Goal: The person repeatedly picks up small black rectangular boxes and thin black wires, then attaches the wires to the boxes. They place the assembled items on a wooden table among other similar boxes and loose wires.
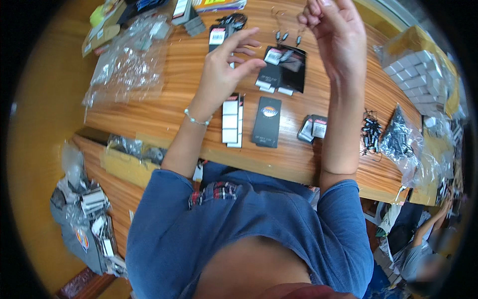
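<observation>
My left hand (pixel 230 64) hovers over the table with its fingers spread and nothing in them. It is near a pile of dark hang tags (pixel 270 74) with white barcode stickers, beside a glossy black sheet (pixel 295 70). At the far side, my right hand (pixel 338 32) is raised with thumb and fingers pinched together; what they hold, if anything, is too small to tell. Thin tag strings with small dark plastic seals (pixel 285 37) are just left of its fingertips. Closer to me lie a dark hang tag (pixel 266 122) and strips of white stickers (pixel 230 122).
Small dark tags (pixel 312 128) lie by my right forearm. Farther right are a heap of black tag strings (pixel 371 132), a clear bag of them (pixel 398 134) and a bagged stack of white boxes (pixel 418 74). Clear plastic bags (pixel 130 65) cover the left. Another person (pixel 423 249) sits lower right.
</observation>
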A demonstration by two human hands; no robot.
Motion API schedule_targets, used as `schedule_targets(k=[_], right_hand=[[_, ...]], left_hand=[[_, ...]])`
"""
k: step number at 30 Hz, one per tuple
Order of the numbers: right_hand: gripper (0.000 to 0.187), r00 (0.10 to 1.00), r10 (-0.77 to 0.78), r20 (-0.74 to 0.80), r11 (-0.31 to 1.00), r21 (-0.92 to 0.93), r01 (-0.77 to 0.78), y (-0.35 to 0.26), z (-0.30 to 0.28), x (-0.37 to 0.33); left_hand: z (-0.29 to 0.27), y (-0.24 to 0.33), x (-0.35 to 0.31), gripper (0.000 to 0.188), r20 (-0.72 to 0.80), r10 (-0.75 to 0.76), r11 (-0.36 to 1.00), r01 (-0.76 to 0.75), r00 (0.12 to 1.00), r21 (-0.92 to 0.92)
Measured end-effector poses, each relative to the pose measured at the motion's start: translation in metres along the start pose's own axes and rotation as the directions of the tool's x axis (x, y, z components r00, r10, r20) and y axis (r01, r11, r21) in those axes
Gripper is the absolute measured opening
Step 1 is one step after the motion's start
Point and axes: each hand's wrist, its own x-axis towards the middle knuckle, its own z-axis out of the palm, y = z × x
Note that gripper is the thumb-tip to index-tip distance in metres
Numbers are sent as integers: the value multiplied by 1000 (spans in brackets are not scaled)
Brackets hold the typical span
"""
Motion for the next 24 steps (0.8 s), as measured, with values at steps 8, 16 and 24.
schedule_targets(k=[8,16,24], right_hand=[[21,991,-129,43,969,-205,135,-17,6,-8],[15,996,14,85,977,-212,5,-22,10,-9],[16,937,178,301,954,-285,-89,-2,5,-6]], left_hand=[[-47,-40,-81,47,229,-372,824,206,900,528],[-40,-31,-89,49,160,-190,829,71,969,555],[-41,-9,-51,21,-90,-326,927,300,941,-226]])
